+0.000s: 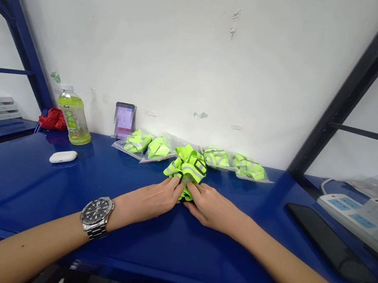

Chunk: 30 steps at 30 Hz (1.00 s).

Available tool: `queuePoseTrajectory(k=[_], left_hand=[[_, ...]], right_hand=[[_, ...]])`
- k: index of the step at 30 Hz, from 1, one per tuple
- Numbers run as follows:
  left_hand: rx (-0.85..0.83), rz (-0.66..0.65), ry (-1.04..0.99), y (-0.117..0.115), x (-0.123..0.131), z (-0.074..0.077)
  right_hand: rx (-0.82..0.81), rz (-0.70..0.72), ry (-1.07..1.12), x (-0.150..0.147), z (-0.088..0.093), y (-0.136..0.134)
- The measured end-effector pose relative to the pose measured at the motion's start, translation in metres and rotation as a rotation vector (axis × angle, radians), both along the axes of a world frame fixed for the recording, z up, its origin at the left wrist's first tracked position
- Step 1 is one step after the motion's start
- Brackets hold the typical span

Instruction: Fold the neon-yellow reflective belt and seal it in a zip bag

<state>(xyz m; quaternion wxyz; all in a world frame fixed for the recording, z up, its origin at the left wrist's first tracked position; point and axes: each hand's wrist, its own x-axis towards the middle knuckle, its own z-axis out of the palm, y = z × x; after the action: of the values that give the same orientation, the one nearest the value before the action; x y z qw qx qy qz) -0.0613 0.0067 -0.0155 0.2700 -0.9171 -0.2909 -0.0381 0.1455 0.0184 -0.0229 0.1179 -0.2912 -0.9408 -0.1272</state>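
A bunched neon-yellow reflective vest (188,163) with grey bands and black trim sits at the middle of the blue table. My left hand (155,199), below a silver wristwatch (96,213), has its fingers closed on the lower left of the fabric. From the other side my right hand (212,206) pinches the lower right of the same vest. Both sets of fingertips are partly hidden in the folds. Behind it lie several clear plastic bags (217,158) with similar neon-yellow fabric inside.
A bottle of yellow-green drink (75,119), a red cloth bundle (53,119) and a white earbud case (63,157) are at left. An upright phone (124,121) leans on the wall. At right lie a black phone (330,242) with a cable and a power strip (365,219).
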Motion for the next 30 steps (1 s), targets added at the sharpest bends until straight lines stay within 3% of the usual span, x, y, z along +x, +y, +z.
queuePoseTrajectory(k=[7, 13, 16, 20, 24, 27, 30], left_hand=[[-0.196, 0.0, -0.17, 0.011, -0.007, -0.008], [-0.12, 0.016, -0.168, 0.013, -0.003, -0.014], [-0.15, 0.06, -0.177, 0.013, 0.0, -0.01], [-0.351, 0.115, -0.327, 0.021, 0.004, -0.007], [-0.485, 0.159, -0.406, 0.032, 0.008, -0.004], [-0.514, 0.171, -0.399, 0.034, 0.011, 0.0], [-0.459, 0.134, -0.44, 0.03, 0.012, 0.002]], right_hand=[[0.016, 0.025, -0.006, 0.001, -0.001, 0.007], [-0.011, 0.043, 0.037, 0.004, -0.002, 0.006], [-0.115, 0.016, 0.165, 0.005, -0.002, 0.005], [-0.334, 0.002, 0.358, 0.002, -0.001, 0.009], [-0.423, -0.035, 0.389, -0.002, -0.001, 0.016], [-0.37, -0.061, 0.365, -0.002, -0.006, 0.018], [-0.195, -0.09, 0.39, -0.003, -0.013, 0.017]])
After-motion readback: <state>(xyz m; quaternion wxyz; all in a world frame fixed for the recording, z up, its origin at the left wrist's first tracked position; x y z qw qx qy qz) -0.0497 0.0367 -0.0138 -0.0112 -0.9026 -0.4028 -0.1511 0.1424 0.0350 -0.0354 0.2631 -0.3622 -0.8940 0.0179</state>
